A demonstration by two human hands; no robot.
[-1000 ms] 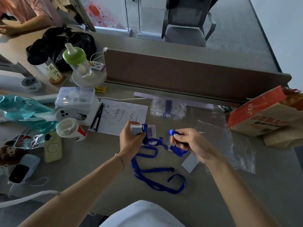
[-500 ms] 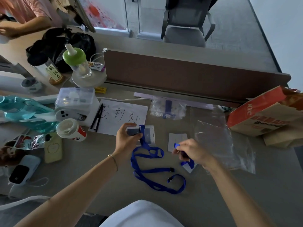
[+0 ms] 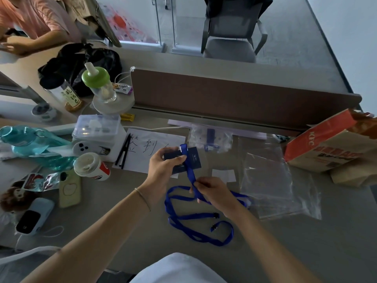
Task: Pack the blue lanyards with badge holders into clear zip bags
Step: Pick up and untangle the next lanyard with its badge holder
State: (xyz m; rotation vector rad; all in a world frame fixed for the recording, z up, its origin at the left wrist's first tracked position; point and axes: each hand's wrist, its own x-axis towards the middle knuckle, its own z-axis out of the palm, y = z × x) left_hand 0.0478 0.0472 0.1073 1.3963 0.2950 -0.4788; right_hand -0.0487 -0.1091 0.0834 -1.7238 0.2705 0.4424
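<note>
My left hand (image 3: 163, 170) grips a dark badge holder (image 3: 183, 161) above the desk, with a blue lanyard (image 3: 189, 217) strap running over the holder's face. My right hand (image 3: 214, 194) pinches that strap just below the holder. The rest of the lanyard lies in loose loops on the desk toward me, its black clips showing. An empty clear zip bag (image 3: 269, 178) lies flat to the right of my hands. A filled zip bag (image 3: 210, 137) with a blue lanyard inside sits farther back by the divider. A small white card (image 3: 223, 174) lies between the hands and the empty bag.
A paper sheet with handwriting (image 3: 151, 148) lies behind my left hand. Left of it stand a paper cup (image 3: 91, 166), a clear plastic box (image 3: 98, 127), a phone (image 3: 69, 187) and a teal bottle (image 3: 30, 144). A paper takeaway bag (image 3: 334, 148) lies at right. Another person's arm (image 3: 30, 41) is at the far left.
My left hand lifted the badge holder and turned its dark face up. My right hand moved left, closer to the holder, and now pinches the strap just beneath it.
</note>
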